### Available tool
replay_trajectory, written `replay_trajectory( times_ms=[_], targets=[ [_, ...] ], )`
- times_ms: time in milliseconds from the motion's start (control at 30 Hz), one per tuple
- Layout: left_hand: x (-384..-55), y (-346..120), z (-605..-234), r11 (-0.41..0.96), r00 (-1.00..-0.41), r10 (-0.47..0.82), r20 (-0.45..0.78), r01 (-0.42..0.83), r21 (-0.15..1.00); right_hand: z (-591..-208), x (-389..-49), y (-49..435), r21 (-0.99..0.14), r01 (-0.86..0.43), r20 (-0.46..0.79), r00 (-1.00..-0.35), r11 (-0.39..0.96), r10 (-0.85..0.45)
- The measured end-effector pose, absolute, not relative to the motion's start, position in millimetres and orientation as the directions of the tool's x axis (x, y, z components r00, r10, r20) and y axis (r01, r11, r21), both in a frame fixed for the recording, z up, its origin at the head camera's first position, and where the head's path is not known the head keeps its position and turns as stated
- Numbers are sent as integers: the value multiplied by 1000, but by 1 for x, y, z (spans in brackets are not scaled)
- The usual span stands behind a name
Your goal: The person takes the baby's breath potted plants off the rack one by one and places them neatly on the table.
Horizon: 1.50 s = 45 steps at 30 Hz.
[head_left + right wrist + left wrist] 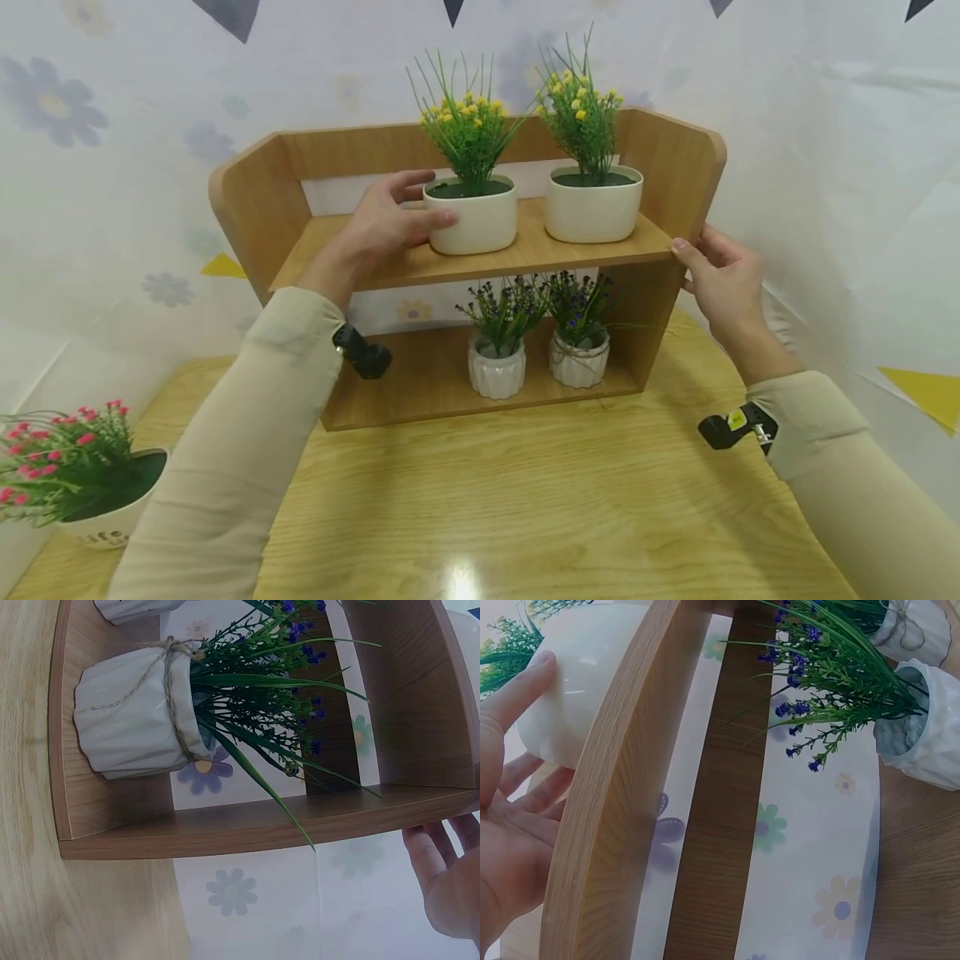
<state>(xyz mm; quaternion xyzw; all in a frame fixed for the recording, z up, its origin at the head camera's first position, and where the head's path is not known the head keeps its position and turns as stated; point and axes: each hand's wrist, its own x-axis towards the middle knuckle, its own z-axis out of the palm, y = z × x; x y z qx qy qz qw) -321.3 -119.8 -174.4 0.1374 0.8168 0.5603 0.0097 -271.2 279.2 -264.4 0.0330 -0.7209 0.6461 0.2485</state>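
Observation:
My left hand (390, 218) holds the left end of a white oval flower pot (476, 223) with yellow blooms, on the upper board of a wooden shelf (420, 265). The thumb lies on the pot's front in the left wrist view, with the other fingers round its side. A matching white flower pot (594, 208) stands to the right, apart from it. At the shelf's right side panel, my right hand (726, 279) grips the edge, thumb in front and fingers on the outer face. The right wrist view shows those fingers (426, 859) against the panel.
On the lower board stand two small white ribbed pots with purple flowers, one plain (497, 373) and one tied with twine (579, 363). A pot of pink flowers (112, 521) sits at the table's left. Behind hangs a flower-patterned cloth (135, 200). The table (480, 492) is wood-grained.

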Motion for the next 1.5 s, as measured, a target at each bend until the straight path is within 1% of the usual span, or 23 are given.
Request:
replay_trajectory(
  times_ms=[167, 367, 600, 833, 1067, 1333, 1500],
  targets=[
    [-320, -124, -175, 327, -965, 225, 134, 204, 923, -266, -273, 275, -914, -385, 405, -871, 124, 277],
    [-319, -127, -176, 290, -963, 229, 142, 207, 935, -264, -274, 272, -916, -367, 399, -874, 161, 277],
    [-318, -127, -176, 263, -964, 228, 134, 193, 945, -265, -275, 274, -919, -361, 392, -877, 157, 277],
    [-316, -127, -176, 235, -966, 220, 133, 185, 954, -265, -276, 276, -921, -342, 384, -882, 188, 273],
    [-311, -128, -175, 188, -965, 225, 132, 176, 966, -267, -278, 275, -919, -365, 392, -879, 146, 272],
    [-305, -129, -175, 152, -956, 244, 165, 206, 967, -268, -281, 276, -919, -367, 394, -878, 146, 273],
    [-302, -130, -174, 170, -946, 252, 202, 248, 954, -269, -282, 277, -922, -353, 385, -882, 157, 273]
  ],
)
